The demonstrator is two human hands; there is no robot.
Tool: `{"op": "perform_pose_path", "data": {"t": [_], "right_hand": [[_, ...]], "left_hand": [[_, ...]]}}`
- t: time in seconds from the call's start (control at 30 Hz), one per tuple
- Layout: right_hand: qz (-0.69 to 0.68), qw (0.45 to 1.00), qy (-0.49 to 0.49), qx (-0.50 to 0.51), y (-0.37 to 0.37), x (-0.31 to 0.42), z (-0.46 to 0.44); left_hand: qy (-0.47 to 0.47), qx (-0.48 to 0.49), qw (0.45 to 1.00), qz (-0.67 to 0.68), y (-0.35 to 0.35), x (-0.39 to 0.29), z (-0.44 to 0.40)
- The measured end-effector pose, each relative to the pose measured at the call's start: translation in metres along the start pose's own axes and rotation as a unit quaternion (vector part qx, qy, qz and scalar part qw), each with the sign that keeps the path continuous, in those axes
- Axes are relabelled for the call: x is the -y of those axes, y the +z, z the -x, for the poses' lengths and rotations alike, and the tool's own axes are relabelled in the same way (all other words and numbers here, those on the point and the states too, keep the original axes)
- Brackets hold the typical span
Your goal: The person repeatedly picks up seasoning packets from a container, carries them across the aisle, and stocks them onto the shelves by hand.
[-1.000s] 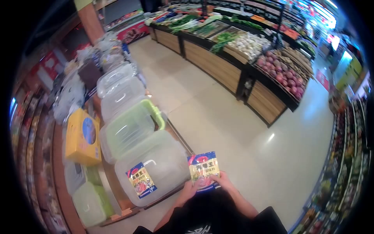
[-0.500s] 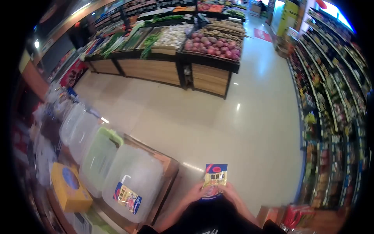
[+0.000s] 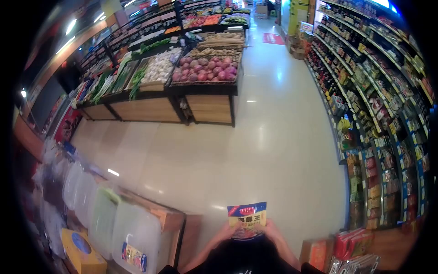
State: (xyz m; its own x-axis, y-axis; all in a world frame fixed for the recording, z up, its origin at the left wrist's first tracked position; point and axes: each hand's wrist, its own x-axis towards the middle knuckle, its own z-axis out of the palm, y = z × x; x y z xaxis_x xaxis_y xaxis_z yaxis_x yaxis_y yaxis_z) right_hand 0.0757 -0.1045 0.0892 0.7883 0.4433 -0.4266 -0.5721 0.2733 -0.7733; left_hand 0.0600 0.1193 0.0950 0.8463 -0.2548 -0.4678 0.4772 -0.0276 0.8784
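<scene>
A seasoning packet (image 3: 247, 216), blue and yellow with Chinese lettering and a food picture near its bottom, stands upright in front of my body. My left hand (image 3: 225, 232) grips its left edge, and my right hand (image 3: 272, 230) has hold of the right edge. Fingers of both hands are partly hidden by the packet and by blur. To the left, a similar blue and yellow packet (image 3: 133, 256) lies on a translucent plastic tub (image 3: 145, 228).
More plastic tubs (image 3: 101, 223) line the left, beside a yellow box (image 3: 82, 253). Red packages (image 3: 353, 244) sit low at right. Tall stocked shelves (image 3: 381, 123) flank a tiled floor (image 3: 214, 169). Ahead stands a wooden produce stand (image 3: 210, 109) with red onions (image 3: 205, 69) and garlic (image 3: 159, 67).
The view has swung to the right and tipped up a little. Between my hands the packet now looks wider and faces me more squarely. Both hands keep their hold on it.
</scene>
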Motion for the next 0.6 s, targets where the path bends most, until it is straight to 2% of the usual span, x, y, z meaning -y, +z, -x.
{"op": "perform_pose_path", "data": {"t": [0.1, 0.13, 0.23, 0.27, 0.37, 0.47, 0.53, 0.6], "right_hand": [[-0.061, 0.997, -0.040, -0.013, -0.032, 0.037, 0.002], [-0.094, 0.994, -0.056, -0.025, -0.046, 0.048, 0.000], [0.077, 0.983, -0.119, -0.118, -0.082, 0.070, -0.007], [0.086, 0.970, -0.172, -0.150, -0.085, 0.081, -0.003], [0.062, 0.968, -0.174, -0.170, -0.103, 0.106, 0.016], [-0.030, 0.963, -0.234, -0.127, -0.113, 0.118, 0.036], [-0.087, 0.959, -0.224, -0.152, -0.132, 0.107, 0.040], [-0.117, 0.949, -0.216, -0.198, -0.145, 0.102, 0.045]], "left_hand": [[0.014, 0.051, 0.998, 0.034, 0.030, -0.034, -0.050], [0.014, 0.073, 0.997, -0.018, 0.039, -0.044, -0.067], [0.139, 0.106, 0.978, -0.115, 0.073, -0.066, -0.108], [0.151, 0.128, 0.974, -0.110, 0.084, -0.076, -0.118], [0.078, 0.130, 0.986, -0.068, 0.108, -0.071, -0.156], [0.058, 0.225, 0.969, -0.084, 0.131, -0.090, -0.177], [-0.006, 0.265, 0.964, -0.031, 0.151, -0.095, -0.186], [-0.009, 0.272, 0.962, 0.009, 0.173, -0.106, -0.190]]}}
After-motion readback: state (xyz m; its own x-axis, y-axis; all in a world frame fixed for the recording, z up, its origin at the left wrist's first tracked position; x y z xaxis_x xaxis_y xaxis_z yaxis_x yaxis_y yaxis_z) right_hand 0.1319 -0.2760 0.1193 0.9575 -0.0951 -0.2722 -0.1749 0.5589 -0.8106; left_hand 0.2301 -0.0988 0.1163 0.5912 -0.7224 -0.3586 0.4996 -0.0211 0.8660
